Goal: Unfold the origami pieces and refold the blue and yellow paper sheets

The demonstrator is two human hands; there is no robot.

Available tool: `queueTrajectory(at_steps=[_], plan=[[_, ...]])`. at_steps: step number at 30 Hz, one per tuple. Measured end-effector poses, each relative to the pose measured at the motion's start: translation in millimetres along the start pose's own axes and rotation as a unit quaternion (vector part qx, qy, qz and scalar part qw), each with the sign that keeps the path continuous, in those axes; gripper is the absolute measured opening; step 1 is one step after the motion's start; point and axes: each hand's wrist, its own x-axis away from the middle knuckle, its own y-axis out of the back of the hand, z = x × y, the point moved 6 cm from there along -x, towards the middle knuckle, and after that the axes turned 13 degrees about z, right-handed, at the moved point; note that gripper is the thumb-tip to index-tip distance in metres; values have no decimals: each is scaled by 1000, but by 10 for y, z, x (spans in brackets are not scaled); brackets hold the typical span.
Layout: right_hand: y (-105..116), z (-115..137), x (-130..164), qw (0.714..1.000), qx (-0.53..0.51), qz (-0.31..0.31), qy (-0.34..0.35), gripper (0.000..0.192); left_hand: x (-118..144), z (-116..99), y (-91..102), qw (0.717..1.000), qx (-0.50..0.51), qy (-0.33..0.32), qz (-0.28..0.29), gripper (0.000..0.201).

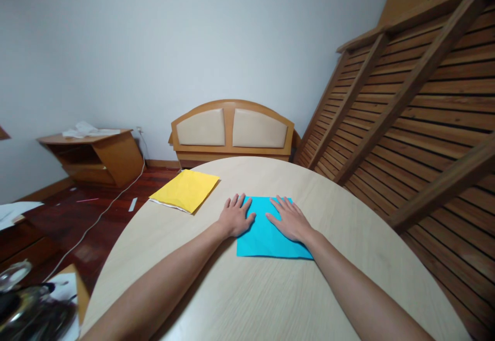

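On the tabletop (pixel 247 299), my left hand (pixel 234 218) across the blue sheet's (pixel 266 239) left edge and my right hand (pixel 290 220) on its right part lie flat, apart, gripping nothing, where even palm pressure should hold it smooth, with yellow paper (pixel 187 189) farther left and, beyond, a cabinet (pixel 118 159) whose open compartment is too dark to read.
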Motion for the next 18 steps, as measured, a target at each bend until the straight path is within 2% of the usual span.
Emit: queueTrajectory(at_steps=[3,4,6,8,9,12,15,18], plan=[[-19,-13,-14,1000,7,-9,-8,76,54,-15,126,998,-15,27,-53,62],[-26,-15,-19,1000,11,-15,-10,76,87,-75,171,997,-26,11,-76,60],[-36,-24,-32,999,14,-27,-10,75,153,-259,197,994,-26,-63,-88,58],[-30,-44,-45,999,11,-37,-3,72,201,-427,145,989,-14,-131,-60,59],[-18,-53,-48,999,7,-40,5,70,209,-474,100,989,-6,-146,-37,61],[51,-27,-25,997,-4,-45,55,62,180,-467,-25,991,12,-128,24,62],[121,108,63,990,-9,-47,132,55,130,-365,-41,994,8,-107,29,63],[93,269,151,982,-20,-16,189,60,80,-246,-20,997,7,-78,22,62]])
